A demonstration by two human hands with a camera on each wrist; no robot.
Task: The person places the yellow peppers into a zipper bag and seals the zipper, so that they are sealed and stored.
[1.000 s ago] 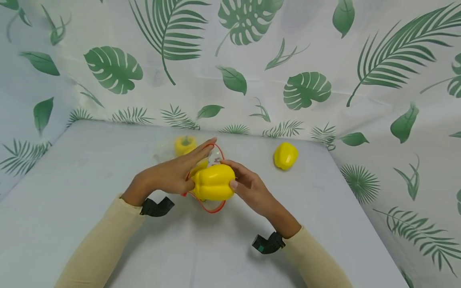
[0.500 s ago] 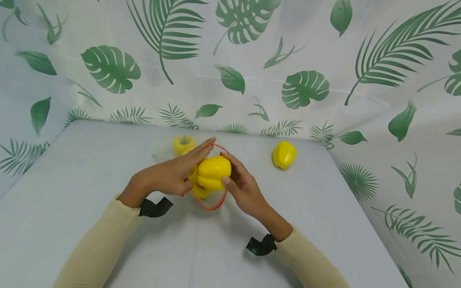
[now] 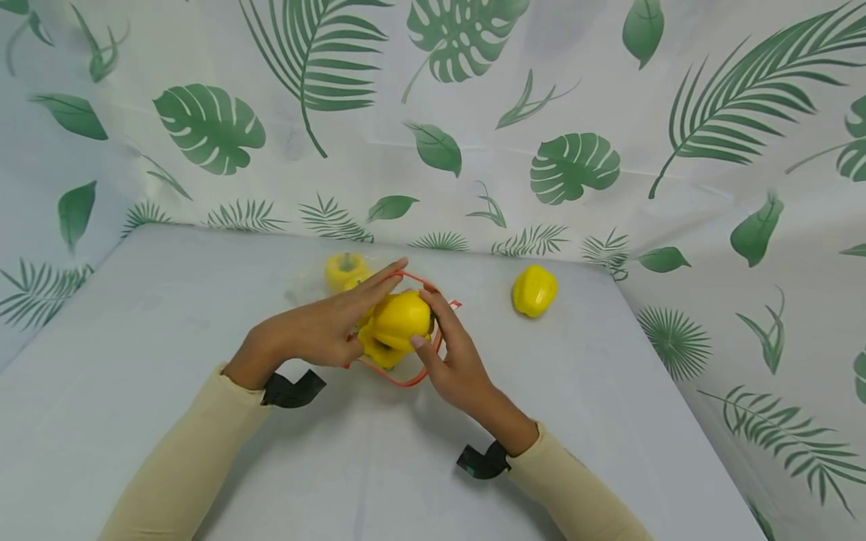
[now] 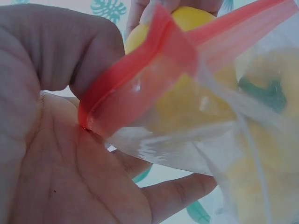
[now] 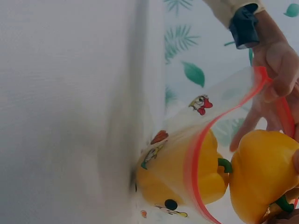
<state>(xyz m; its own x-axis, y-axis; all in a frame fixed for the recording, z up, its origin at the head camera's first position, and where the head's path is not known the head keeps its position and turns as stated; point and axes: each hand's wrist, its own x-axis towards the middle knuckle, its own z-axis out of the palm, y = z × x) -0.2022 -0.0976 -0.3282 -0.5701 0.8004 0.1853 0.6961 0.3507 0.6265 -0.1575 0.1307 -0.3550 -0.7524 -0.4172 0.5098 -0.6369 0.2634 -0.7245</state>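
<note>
My left hand [image 3: 314, 330] grips the red-edged mouth of a clear plastic zip bag [image 5: 192, 172], thumb hooked over the rim and the other fingers stretched along the outside. The bag's film carries small cartoon prints. My right hand [image 3: 461, 364] holds a yellow bell pepper [image 3: 404, 317] by its side, at the bag's open mouth. In the right wrist view its green stem points down. Another yellow pepper [image 5: 211, 177] with a green stem lies just inside the opening. A further pepper [image 3: 346, 272] shows through the film at the bag's far end.
One loose yellow bell pepper [image 3: 534, 291] lies on the white table [image 3: 169, 300] at the back right. Behind the table hangs a white cloth [image 3: 494, 165] printed with green leaves.
My right hand has moved left and slightly up with its pepper, bringing it further into the bag's mouth and turning it. My left hand keeps its hold on the rim.
</note>
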